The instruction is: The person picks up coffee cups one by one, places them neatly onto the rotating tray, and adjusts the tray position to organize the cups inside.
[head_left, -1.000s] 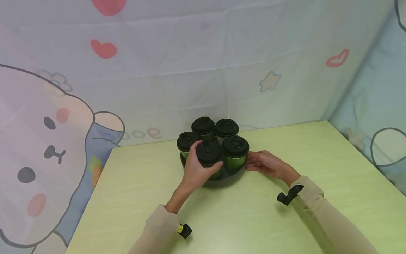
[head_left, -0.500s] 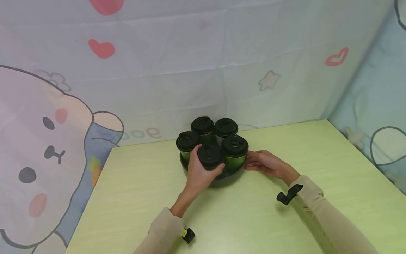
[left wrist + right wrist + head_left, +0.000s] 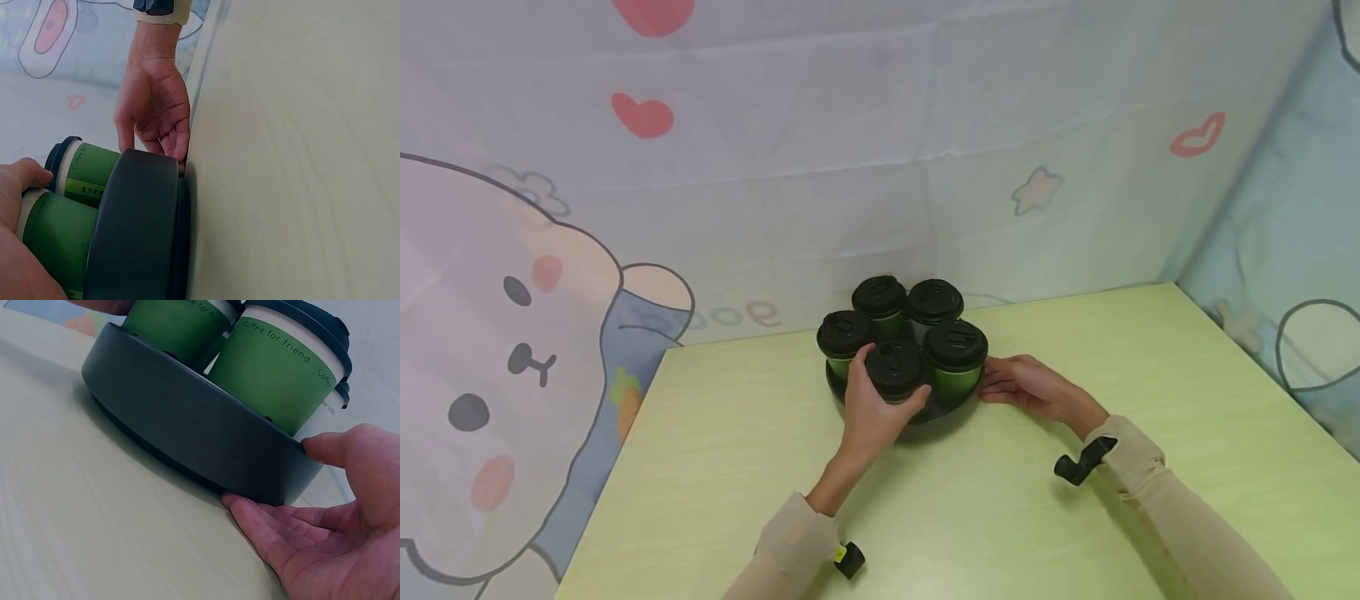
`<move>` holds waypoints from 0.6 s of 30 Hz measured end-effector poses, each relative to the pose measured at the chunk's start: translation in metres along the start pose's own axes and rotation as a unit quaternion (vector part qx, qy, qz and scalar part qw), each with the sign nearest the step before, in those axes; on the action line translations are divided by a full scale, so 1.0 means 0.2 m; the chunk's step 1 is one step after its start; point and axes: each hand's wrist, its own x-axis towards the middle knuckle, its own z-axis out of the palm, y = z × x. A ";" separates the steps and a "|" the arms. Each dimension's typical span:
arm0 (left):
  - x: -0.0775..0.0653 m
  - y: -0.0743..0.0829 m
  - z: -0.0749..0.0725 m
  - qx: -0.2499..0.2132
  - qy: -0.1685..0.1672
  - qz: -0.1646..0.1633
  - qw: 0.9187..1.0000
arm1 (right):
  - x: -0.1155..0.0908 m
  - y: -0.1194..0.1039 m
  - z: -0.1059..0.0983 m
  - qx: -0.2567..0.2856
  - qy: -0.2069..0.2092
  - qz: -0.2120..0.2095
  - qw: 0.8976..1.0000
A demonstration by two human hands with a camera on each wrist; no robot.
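A round dark tray point(image 3: 934, 413) carries several green paper cups with black lids. My left hand point(image 3: 872, 414) grips the front cup point(image 3: 895, 368), its thumb on the near right side and fingers on the left. In the left wrist view that cup point(image 3: 59, 240) stands upright on the tray, partly covered by my hand. My right hand point(image 3: 1030, 387) holds the tray's right side. In the right wrist view, my right thumb point(image 3: 328, 449) lies at the tray's upper edge, and the fingertips touch its lower edge. Beside this hand stands another green cup point(image 3: 272, 369).
Three more lidded cups stand on the tray: a left cup point(image 3: 844, 335), a back left cup point(image 3: 880, 304) and a back right cup point(image 3: 935, 302). The pale table point(image 3: 730, 417) meets a printed cloth backdrop point(image 3: 820, 208) close behind the tray.
My left hand has moved slightly right and nearer, and the front cup has come down onto the tray with it. My right hand keeps its place on the tray.
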 end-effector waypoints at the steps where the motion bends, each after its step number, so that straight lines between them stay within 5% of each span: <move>1: 0.00 0.00 0.00 0.000 0.001 0.000 1.000 | 0.00 0.00 0.00 0.000 0.000 0.000 1.000; 18: -0.11 -0.04 -0.10 0.001 0.012 0.017 1.000 | 0.00 0.03 -0.01 0.002 0.001 -0.006 1.000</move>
